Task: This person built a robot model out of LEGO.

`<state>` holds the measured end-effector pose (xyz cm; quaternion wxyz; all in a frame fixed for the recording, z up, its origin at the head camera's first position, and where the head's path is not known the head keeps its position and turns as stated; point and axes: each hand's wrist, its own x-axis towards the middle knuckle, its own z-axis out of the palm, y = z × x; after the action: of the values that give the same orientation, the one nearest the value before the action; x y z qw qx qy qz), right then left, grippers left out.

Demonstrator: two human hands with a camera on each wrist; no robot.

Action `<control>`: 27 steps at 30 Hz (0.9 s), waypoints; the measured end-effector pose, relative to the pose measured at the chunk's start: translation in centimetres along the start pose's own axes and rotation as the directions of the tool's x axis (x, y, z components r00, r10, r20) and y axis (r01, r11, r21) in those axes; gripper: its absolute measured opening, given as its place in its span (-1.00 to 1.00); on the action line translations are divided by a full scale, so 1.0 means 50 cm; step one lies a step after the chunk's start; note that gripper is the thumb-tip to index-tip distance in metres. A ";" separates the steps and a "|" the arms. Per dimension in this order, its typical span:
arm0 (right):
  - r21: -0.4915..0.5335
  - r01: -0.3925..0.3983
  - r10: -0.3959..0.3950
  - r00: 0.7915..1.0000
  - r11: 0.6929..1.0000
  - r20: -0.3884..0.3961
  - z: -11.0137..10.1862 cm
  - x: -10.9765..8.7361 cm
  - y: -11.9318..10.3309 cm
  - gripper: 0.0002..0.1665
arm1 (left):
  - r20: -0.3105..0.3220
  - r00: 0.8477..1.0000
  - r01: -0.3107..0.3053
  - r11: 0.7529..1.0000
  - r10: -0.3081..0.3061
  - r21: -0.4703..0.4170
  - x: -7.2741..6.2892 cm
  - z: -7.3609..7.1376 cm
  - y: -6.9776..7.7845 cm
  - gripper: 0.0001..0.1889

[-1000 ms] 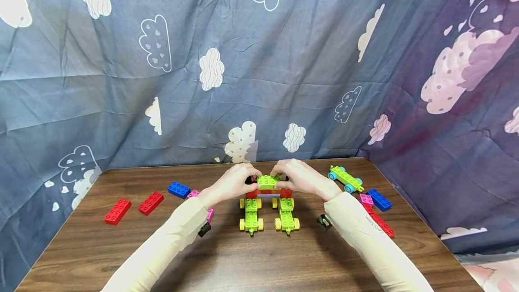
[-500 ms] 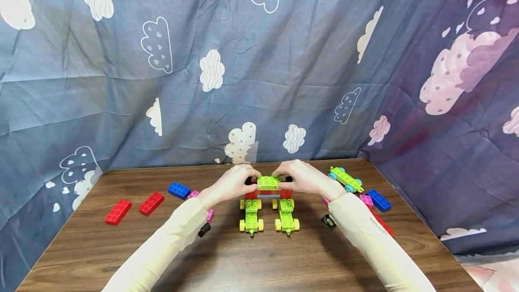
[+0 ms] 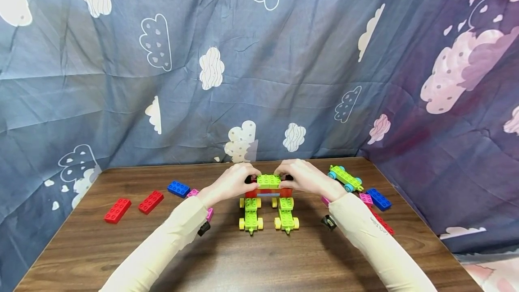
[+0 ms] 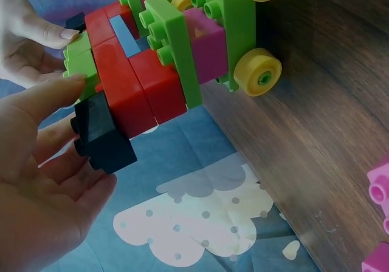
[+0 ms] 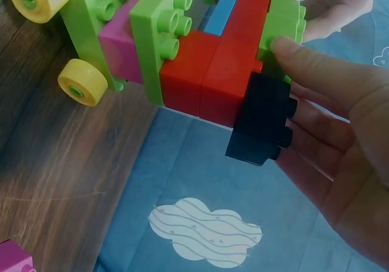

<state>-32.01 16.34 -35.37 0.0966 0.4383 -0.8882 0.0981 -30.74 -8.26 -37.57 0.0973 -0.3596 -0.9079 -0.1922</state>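
Note:
In the head view, my left hand [image 3: 232,183] and right hand [image 3: 303,177] pinch opposite ends of two lime green bricks [image 3: 268,181] sitting side by side on top of a toy-brick build. Each thumb presses the near face, other fingers reaching behind. Beneath lie red bricks [image 4: 121,71] with a blue brick [image 4: 124,35] between them. A black brick [image 4: 100,129] sits at the left end and another black brick [image 5: 261,117] at the right. Lower down, green plates and pink bricks [image 4: 206,44] rest on two green wheeled bases [image 3: 251,222] with yellow wheels.
Two red bricks [image 3: 118,210] and a blue brick [image 3: 178,188] lie on the wooden table [image 3: 267,265] at left. A green car base [image 3: 346,178] with blue wheels, another blue brick [image 3: 379,198] and red bricks [image 3: 382,222] lie right. A black piece [image 3: 328,222] is near the right sleeve.
My right hand has drawn slightly rightward, its fingers now at the end of the green bricks instead of overlapping their top. My left hand and the build stay in place.

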 end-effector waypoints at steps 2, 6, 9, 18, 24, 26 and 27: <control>0.003 -0.008 0.008 1.000 1.000 0.001 0.000 0.000 -0.001 -0.72 | -0.002 1.000 -0.002 1.000 0.002 0.002 0.000 -0.001 0.000 -0.82; 0.028 -0.032 0.031 0.999 0.999 0.013 -0.001 0.000 -0.001 -0.71 | -0.008 1.000 -0.001 1.000 0.001 0.003 -0.001 -0.001 0.000 -0.80; 0.039 -0.045 0.044 0.999 0.998 0.020 -0.002 -0.001 -0.002 -0.71 | -0.009 1.000 0.006 1.000 -0.006 -0.003 -0.002 0.001 -0.001 -0.79; 0.042 -0.056 0.055 0.998 0.998 0.017 -0.002 -0.005 -0.001 -0.68 | 0.008 1.000 0.015 1.000 -0.015 -0.004 -0.004 0.002 -0.001 -0.76; 0.048 -0.063 0.062 0.998 0.997 0.016 0.001 -0.007 0.000 -0.70 | -0.004 1.000 -0.002 1.000 0.002 -0.021 -0.007 0.000 0.003 -0.73; 0.051 -0.065 0.064 0.998 0.997 0.016 0.002 -0.008 0.000 -0.70 | -0.004 1.000 0.004 1.000 -0.004 -0.028 -0.008 0.000 0.003 -0.71; 0.052 -0.063 0.062 0.998 0.997 0.015 0.002 -0.008 0.001 -0.70 | -0.005 1.000 0.006 1.000 -0.007 -0.028 -0.008 0.000 0.003 -0.71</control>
<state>-31.79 16.66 -35.57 0.0761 0.4133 -0.8992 0.1215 -30.33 -8.39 -37.66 0.0939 -0.3574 -0.9061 -0.2060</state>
